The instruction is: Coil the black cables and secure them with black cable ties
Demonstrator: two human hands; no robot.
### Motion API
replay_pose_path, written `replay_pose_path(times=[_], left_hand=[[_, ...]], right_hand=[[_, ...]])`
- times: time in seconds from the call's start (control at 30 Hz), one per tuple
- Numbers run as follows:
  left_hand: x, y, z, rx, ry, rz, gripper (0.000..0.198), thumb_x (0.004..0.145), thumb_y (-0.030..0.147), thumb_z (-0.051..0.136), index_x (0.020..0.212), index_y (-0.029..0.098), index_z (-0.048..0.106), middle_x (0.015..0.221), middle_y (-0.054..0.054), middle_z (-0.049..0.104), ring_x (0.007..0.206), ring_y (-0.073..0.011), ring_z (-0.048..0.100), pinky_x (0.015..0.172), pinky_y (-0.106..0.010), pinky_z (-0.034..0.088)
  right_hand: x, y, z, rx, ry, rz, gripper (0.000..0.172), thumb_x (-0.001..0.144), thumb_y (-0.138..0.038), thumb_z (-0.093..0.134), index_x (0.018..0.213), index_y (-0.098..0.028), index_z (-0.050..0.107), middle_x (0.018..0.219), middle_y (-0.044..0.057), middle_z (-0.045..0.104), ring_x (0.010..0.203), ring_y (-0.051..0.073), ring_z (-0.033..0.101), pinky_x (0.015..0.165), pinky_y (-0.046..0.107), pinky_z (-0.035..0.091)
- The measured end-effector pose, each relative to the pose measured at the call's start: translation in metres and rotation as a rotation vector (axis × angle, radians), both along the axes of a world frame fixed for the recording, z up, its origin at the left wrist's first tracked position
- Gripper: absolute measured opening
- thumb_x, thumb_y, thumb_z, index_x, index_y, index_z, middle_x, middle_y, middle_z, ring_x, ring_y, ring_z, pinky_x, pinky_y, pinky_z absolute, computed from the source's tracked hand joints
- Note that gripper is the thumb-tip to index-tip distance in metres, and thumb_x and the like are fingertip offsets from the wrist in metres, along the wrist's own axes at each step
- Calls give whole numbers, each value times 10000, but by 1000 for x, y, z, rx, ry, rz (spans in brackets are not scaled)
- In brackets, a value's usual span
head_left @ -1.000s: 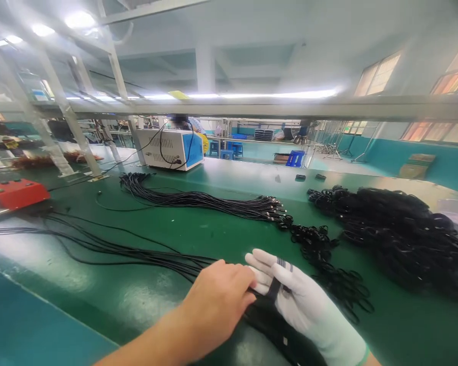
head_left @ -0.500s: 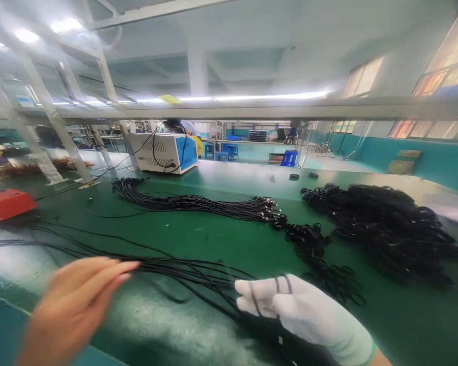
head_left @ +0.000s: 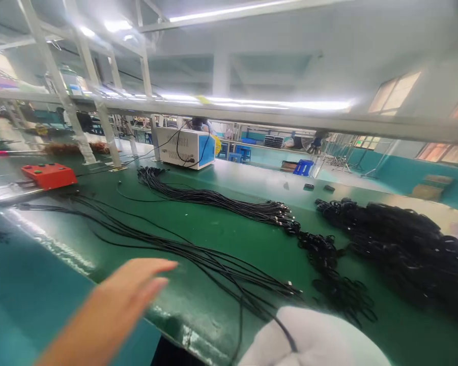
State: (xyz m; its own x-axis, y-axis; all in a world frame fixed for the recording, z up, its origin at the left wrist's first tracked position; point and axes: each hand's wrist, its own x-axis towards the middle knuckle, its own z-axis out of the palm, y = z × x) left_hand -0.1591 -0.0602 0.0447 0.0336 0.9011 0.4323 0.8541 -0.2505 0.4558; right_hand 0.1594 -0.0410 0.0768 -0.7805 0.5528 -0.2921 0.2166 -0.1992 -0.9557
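My bare left hand [head_left: 125,292] is blurred by motion. It hovers over the near table edge, with thumb and fingers slightly apart and nothing visible between them. A white glove covers my right hand [head_left: 316,340] at the bottom of the view. One black cable runs into its grip; the fingertips are mostly hidden. In front of both hands, a loose bundle of black cables [head_left: 164,243] lies across the green table [head_left: 229,239], small connector ends toward the right. Behind it stretches a thicker bundle of black cables [head_left: 213,197] with metal tips.
Right of the bundles are a small heap of black rings [head_left: 324,254] and a large black pile of similar loops [head_left: 404,234]. A red control box [head_left: 49,175] sits at left. A white and blue machine [head_left: 187,147] stands at the back, below a metal shelf rail [head_left: 275,118].
My view has turned left. The right hand has come nearer and lower, with a cable drawn along. My left hand has moved off the cable bundle toward the table edge.
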Motion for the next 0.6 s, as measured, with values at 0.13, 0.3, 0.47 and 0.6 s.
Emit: replay_pose_path(times=[0.13,0.3,0.47,0.6], left_hand=[[109,22,36,-412,-193,-731,298,929,323,378,1125,299,600,1090,34,654,967,-143,592,824,-209,447],[155,36,54,-233,5,-578,186,867,298,492,890,246,669,825,13,644,785,-158,556,700,-248,399],[156,59,52,-378,-69,-763,151,805,207,554,745,232,690,727,33,591,741,-124,531,712,-228,388],[152,76,49,-531,-210,-781,141,800,213,543,762,185,676,760,29,569,682,-98,508,630,-194,389]], right_hand=[[9,-4,-10,-62,70,-61,339,712,-390,694,963,-162,683,912,92,696,819,222,665,700,282,506],[17,-1,-45,-214,263,-279,360,779,-374,596,983,-79,619,889,154,677,573,105,616,488,158,426],[-4,6,-58,-427,573,-135,503,746,-480,623,1002,-48,591,858,154,657,663,157,638,538,202,454],[-13,16,-53,-616,767,-81,666,673,-690,582,946,-83,579,764,52,603,695,170,624,595,261,486]])
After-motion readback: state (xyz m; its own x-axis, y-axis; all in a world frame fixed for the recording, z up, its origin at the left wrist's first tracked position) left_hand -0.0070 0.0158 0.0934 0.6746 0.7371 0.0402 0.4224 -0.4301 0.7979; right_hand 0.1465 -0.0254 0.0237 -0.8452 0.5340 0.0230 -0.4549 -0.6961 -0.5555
